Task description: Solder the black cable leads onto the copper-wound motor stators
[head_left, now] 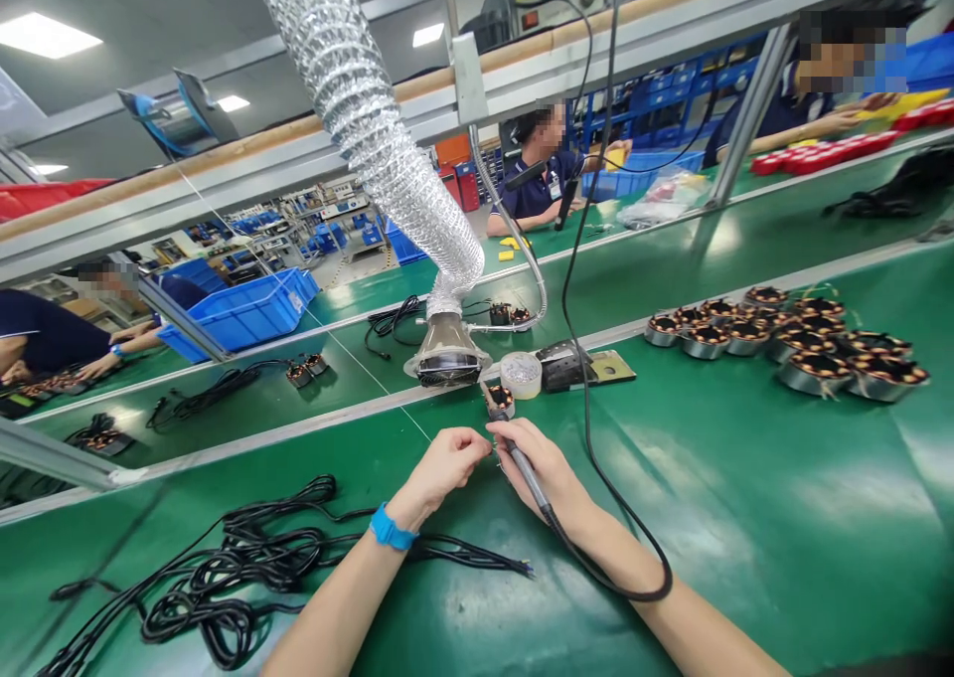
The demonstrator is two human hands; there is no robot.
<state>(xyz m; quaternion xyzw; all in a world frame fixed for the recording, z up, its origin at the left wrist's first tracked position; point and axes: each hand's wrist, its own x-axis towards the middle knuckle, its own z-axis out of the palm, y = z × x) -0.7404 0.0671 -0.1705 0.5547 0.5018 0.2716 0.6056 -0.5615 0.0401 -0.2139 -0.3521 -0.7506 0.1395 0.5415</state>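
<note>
My right hand (543, 466) grips a soldering iron (526, 470) like a pen, its tip pointing up and away from me. Just beyond the fingers, a small motor stator (499, 401) with copper windings sits at the iron's tip. My left hand (449, 466), wearing a blue wristband (392, 528), is closed in a pinch close to the right fingertips. A thin solder wire (373, 377) runs down from a spool (175, 115) at upper left into the left hand. Beside the stator stand a round tub (521, 375) and a dark iron holder (564, 364).
Black cables (245, 568) lie in tangled loops at left, stripped ends near my left forearm. Several stators (812, 367) cluster at right. A fume hood (447, 349) hangs from a foil duct (388, 140) beyond my hands. The iron's cord (588, 399) drops on the right. People work across the bench.
</note>
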